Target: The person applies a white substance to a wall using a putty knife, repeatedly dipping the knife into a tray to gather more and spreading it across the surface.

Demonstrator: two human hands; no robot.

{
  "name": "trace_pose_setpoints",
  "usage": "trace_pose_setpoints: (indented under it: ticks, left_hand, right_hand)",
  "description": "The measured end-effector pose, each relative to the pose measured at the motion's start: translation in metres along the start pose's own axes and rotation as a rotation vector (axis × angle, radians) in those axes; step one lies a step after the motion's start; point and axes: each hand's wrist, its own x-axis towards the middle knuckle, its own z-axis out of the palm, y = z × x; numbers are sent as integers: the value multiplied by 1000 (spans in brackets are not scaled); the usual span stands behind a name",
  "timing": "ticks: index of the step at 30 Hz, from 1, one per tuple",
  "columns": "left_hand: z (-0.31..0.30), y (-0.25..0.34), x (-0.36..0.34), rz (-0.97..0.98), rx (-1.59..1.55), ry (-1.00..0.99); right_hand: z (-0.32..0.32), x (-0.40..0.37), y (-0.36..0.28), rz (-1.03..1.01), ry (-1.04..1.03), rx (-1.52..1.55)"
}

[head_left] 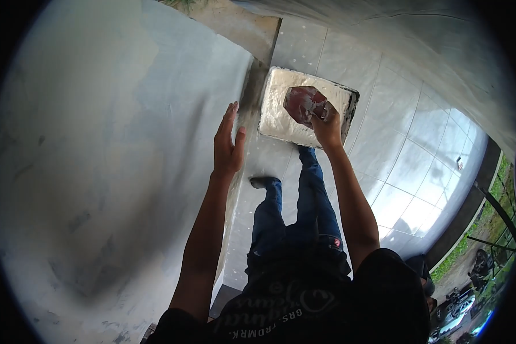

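Note:
My right hand (324, 125) grips a flat, reddish-brown scraper (301, 103) smeared with white paste. It is held over a square container (355, 106) whose inside is filled or coated with creamy white material; the container sits on the tiled floor just beyond my feet. My left hand (229, 142) is raised near the edge of the pale wall, fingers stretched out, thumb apart and nothing in it.
To my left rises a large grey-white wall (114, 143) with patchy smears. Grey floor tiles (384, 132) carry small white spots near the container. At the far right, a dark floor edge (464, 200) borders grass and parked motorbikes.

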Motion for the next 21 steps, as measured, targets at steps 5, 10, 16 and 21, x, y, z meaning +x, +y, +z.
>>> trace_pose_setpoints:
  ticks: [5, 10, 16, 21]
  left_hand:
    - [56, -74, -5, -245, 3, -148]
    - [89, -121, -10, -389, -50, -180]
    - [116, -154, -8, -460, -115, -155]
    - [121, -155, -7, -485, -103, -150]
  right_hand:
    - [42, 13, 89, 105, 17, -144]
    - [86, 17, 131, 90, 16, -173]
    - [110, 23, 144, 70, 1, -212]
    - [121, 19, 150, 96, 7, -197]
